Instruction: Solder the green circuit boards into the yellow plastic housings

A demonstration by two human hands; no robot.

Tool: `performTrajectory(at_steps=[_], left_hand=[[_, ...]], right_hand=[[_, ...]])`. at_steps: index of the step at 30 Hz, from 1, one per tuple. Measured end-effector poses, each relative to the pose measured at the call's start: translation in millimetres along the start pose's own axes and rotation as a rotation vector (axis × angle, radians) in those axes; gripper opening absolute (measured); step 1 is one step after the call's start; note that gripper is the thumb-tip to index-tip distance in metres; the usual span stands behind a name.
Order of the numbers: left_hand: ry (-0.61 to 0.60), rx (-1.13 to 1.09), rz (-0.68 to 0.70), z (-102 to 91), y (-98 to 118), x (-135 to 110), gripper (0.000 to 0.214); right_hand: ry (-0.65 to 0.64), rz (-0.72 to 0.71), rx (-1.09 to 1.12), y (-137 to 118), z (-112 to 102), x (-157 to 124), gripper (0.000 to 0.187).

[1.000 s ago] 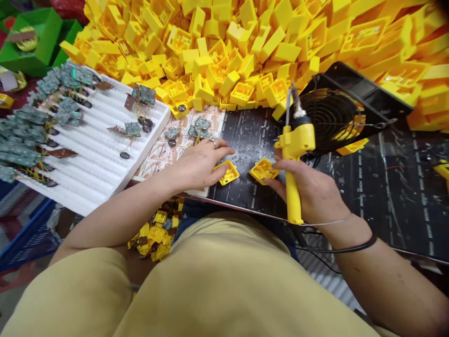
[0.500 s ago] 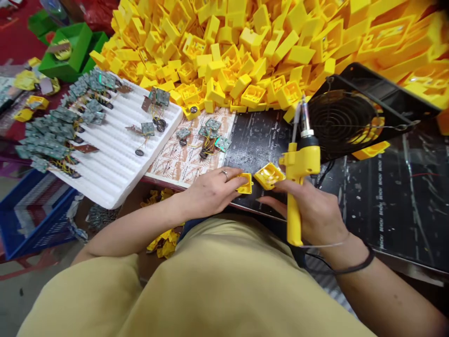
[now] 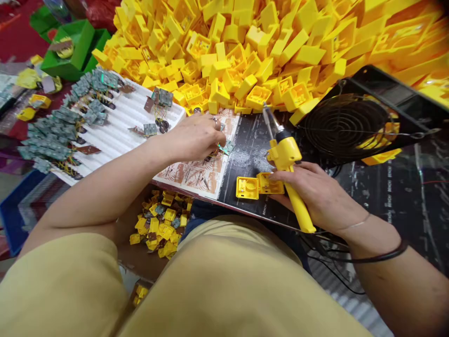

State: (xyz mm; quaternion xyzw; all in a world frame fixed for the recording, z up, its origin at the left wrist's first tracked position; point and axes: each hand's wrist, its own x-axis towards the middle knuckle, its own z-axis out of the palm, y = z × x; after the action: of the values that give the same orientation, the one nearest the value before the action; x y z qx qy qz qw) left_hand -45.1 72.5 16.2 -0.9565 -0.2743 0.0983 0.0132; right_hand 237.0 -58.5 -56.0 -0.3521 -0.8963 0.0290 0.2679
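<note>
My left hand (image 3: 198, 135) is over the small circuit boards on the patterned sheet, fingers curled down and together. Its fingertips hide what they grip; one green-edged circuit board (image 3: 228, 147) shows beside them. My right hand (image 3: 314, 194) is closed around a yellow soldering gun (image 3: 285, 154), whose metal tip points up and away from me. In front of me, two yellow plastic case halves lie side by side on the black surface. The left case half (image 3: 247, 188) is open side up; the right case half (image 3: 271, 184) is close to my right thumb and fingers.
A large heap of yellow cases (image 3: 224, 56) fills the back. A black fan (image 3: 345, 124) stands at the right. On the left, a white foam tray (image 3: 122, 121) carries many wired boards, with green bins (image 3: 70, 51) behind. Below the table edge is a box of yellow parts (image 3: 163, 224).
My left hand has left the yellow case half and moved up and left to the circuit boards. The soldering gun has tilted leftward, and the two case halves now sit together.
</note>
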Motion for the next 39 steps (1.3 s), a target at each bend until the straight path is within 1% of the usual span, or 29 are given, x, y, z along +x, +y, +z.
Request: performTrajectory(at_steps=[1,3,4,6,7,9,11,13,16,18,20,22,24,25,26,28,30,31,33,35,37,39], left_hand=[[-0.014,0.028,-0.008,-0.1,6.0,-2.4,0.024],[-0.003,0.098,-0.047,5.0,19.3,-9.5,0.031],[0.026,0.138,-0.072,10.0,25.3,-13.1,0.034],[0.11,0.215,-0.099,22.4,32.7,-19.0,0.028],[0.155,0.243,-0.093,28.6,33.6,-21.5,0.026],[0.249,0.27,-0.062,37.4,30.2,-26.7,0.027],[0.322,0.262,-0.031,39.4,23.1,-34.2,0.026],[0.334,0.238,-0.031,35.0,17.1,-44.2,0.024],[0.291,0.258,-0.042,24.2,15.3,-59.5,0.026],[0.29,0.321,-0.022,18.0,16.5,-67.3,0.029],[0.315,0.404,-0.005,12.0,15.0,-73.5,0.032],[0.335,0.487,-0.038,4.0,9.0,-79.0,0.034],[0.317,0.516,-0.075,-6.6,1.8,-83.2,0.034],[0.284,0.491,-0.062,-11.9,-0.4,-83.9,0.032],[0.242,0.435,-0.02,-16.3,-0.8,-83.1,0.03],[0.144,0.274,0.106,-20.1,5.4,-75.7,0.024],[0.077,0.117,0.202,-14.1,19.3,-60.4,0.02],[0.067,0.052,0.215,-7.3,27.6,-51.0,0.019],[0.066,-0.073,0.174,11.5,43.2,-32.2,0.016],[0.078,-0.232,0.073,32.3,54.1,-18.8,0.016],[0.107,-0.376,-0.033,49.3,59.5,-13.6,0.018],[0.153,-0.439,-0.098,58.4,60.3,-14.7,0.02]], right_hand=[[0.006,0.015,-0.039,-3.1,0.8,-1.9,0.021],[0.029,0.061,-0.085,-10.5,3.5,-7.6,0.024],[0.051,0.087,-0.086,-14.3,5.9,-10.7,0.028],[0.104,0.134,-0.054,-21.2,12.7,-15.0,0.037],[0.127,0.149,-0.034,-24.0,16.6,-15.9,0.041],[0.162,0.155,-0.001,-28.5,23.7,-14.8,0.045],[0.187,0.141,0.014,-31.8,28.3,-10.9,0.043],[0.204,0.124,0.013,-34.2,30.2,-6.1,0.041],[0.203,0.11,0.015,-36.5,31.9,0.5,0.04],[0.188,0.102,0.017,-36.9,34.9,4.2,0.038],[0.172,0.087,0.02,-36.5,39.6,7.2,0.035],[0.163,0.075,0.02,-35.6,44.6,8.9,0.031],[0.169,0.084,0.005,-34.4,47.9,9.0,0.031],[0.178,0.097,-0.008,-33.8,48.7,8.5,0.033],[0.19,0.114,-0.022,-33.4,48.9,7.7,0.035],[0.204,0.139,-0.041,-32.9,48.2,6.1,0.039],[0.2,0.142,-0.041,-33.1,46.9,5.0,0.041],[0.197,0.138,-0.037,-33.4,46.4,4.6,0.041],[0.2,0.131,-0.027,-34.4,45.2,3.6,0.041],[0.217,0.14,-0.017,-35.2,43.4,1.2,0.043],[0.245,0.16,-0.008,-35.5,40.3,-2.7,0.045],[0.273,0.182,0.003,-35.3,36.2,-6.9,0.046]])
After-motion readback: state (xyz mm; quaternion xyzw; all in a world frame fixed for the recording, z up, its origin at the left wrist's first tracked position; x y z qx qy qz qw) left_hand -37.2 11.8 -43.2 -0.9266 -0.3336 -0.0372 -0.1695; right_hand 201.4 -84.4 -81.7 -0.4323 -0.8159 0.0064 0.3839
